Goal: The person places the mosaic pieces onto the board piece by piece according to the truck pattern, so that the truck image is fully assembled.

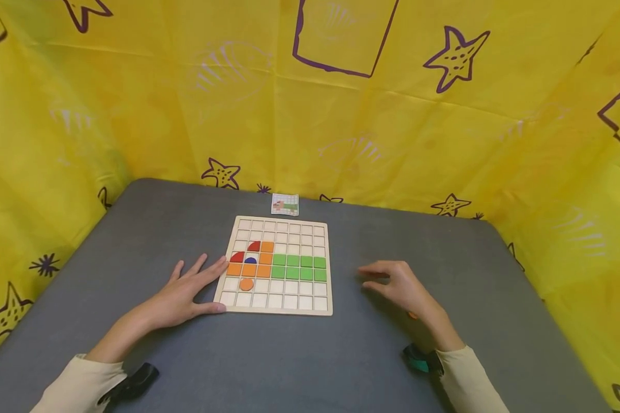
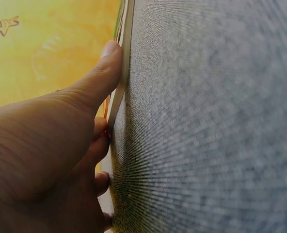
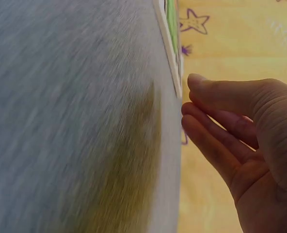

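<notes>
A square wooden grid board lies on the table, bearing green squares, orange squares, red curved pieces, a blue half-round piece and an orange disc. My left hand rests at the board's left side, fingers spread, with fingertips and thumb touching its edge. To the right of the board, my right hand hovers with loosely bent fingers. In the right wrist view, nothing shows between its thumb and fingers. Under the right wrist, an orange piece is partly hidden.
Behind the board lies a small printed card with a grid picture. The grey table is bordered at the back and sides by a yellow cloth with star drawings. Dark straps sit at both wrists.
</notes>
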Available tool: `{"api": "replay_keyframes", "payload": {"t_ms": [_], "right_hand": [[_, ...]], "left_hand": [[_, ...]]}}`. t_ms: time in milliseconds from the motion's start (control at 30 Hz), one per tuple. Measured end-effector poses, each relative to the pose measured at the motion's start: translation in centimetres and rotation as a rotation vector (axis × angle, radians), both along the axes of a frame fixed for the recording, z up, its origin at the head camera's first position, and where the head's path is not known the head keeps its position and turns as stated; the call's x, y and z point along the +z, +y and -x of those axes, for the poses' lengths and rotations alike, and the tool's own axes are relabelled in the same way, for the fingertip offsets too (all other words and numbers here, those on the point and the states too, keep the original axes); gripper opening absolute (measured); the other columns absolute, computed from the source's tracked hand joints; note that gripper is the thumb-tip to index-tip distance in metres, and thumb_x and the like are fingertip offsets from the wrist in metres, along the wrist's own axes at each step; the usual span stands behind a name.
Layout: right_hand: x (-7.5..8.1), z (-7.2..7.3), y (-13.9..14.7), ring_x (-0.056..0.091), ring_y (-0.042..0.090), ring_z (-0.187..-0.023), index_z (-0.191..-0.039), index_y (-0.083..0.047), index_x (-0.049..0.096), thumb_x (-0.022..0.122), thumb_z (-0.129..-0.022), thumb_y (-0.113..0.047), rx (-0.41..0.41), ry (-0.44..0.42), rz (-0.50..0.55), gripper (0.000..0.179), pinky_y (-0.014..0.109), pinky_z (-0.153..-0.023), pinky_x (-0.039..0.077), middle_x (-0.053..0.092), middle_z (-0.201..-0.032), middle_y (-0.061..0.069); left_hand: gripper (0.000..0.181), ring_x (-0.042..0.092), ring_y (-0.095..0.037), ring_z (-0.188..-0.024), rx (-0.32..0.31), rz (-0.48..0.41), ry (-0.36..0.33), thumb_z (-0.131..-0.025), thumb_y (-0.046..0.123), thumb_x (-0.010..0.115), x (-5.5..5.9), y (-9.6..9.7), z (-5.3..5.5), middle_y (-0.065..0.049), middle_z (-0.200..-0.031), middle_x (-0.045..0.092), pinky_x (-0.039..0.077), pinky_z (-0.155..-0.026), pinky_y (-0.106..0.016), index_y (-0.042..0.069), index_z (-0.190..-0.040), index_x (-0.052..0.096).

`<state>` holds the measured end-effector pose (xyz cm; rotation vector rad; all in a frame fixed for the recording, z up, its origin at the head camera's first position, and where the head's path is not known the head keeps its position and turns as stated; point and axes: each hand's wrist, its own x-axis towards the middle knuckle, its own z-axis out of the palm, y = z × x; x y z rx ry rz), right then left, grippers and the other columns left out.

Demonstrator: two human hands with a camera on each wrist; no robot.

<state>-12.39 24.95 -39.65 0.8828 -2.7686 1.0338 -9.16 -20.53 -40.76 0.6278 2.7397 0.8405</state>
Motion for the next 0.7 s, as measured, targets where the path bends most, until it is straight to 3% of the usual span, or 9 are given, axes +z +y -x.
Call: {"api": "replay_keyframes", "payload": {"t_ms": [167, 300, 433, 700], "right_hand": [[-0.7, -0.8, 2.2, 0.072, 0.021, -0.088, -0.104, -0.001, 0.076, 0.083, -0.073, 0.002, -0.014, 0.051, 0.020, 0.033, 0.031, -0.076, 0.058, 0.075, -0.097, 0.007], [-1.1, -1.7, 4.1, 0.072, 0.018, -0.087, -0.103, -0.003, 0.077, 0.085, -0.071, 0.001, -0.070, 0.082, 0.003, 0.034, 0.024, -0.074, 0.057, 0.075, -0.097, 0.005], [-1.2, -2.7, 5.6, 0.071, 0.013, -0.089, -0.103, -0.003, 0.077, 0.085, -0.071, 0.000, -0.113, 0.065, -0.016, 0.034, 0.023, -0.073, 0.056, 0.075, -0.099, 0.005], [-1.4, -4.6, 8.1, 0.071, 0.009, -0.087, -0.103, -0.002, 0.076, 0.085, -0.072, -0.004, -0.120, 0.003, 0.005, 0.032, 0.017, -0.073, 0.055, 0.075, -0.097, 0.008]], "left_hand": [[0.099, 0.008, -0.049, -0.145, 0.000, -0.003, 0.000, -0.079, 0.059, 0.071, -0.1, 0.0, 0.0, -0.015, -0.159, 0.028, -0.006, -0.107, -0.071, 0.009, -0.154, 0.031], [0.098, 0.008, -0.049, -0.145, -0.006, -0.018, 0.013, -0.079, 0.059, 0.071, 0.1, -0.1, 0.0, -0.016, -0.158, 0.029, -0.006, -0.107, -0.071, 0.009, -0.154, 0.032], [0.099, 0.007, -0.049, -0.146, -0.003, -0.013, -0.004, -0.079, 0.060, 0.070, 0.1, -0.2, 0.0, -0.016, -0.158, 0.028, -0.007, -0.108, -0.070, 0.009, -0.154, 0.031], [0.101, 0.006, -0.049, -0.146, 0.001, -0.019, -0.024, -0.078, 0.061, 0.071, 0.0, -0.1, 0.1, -0.016, -0.159, 0.026, -0.009, -0.108, -0.069, 0.010, -0.155, 0.030]]}}
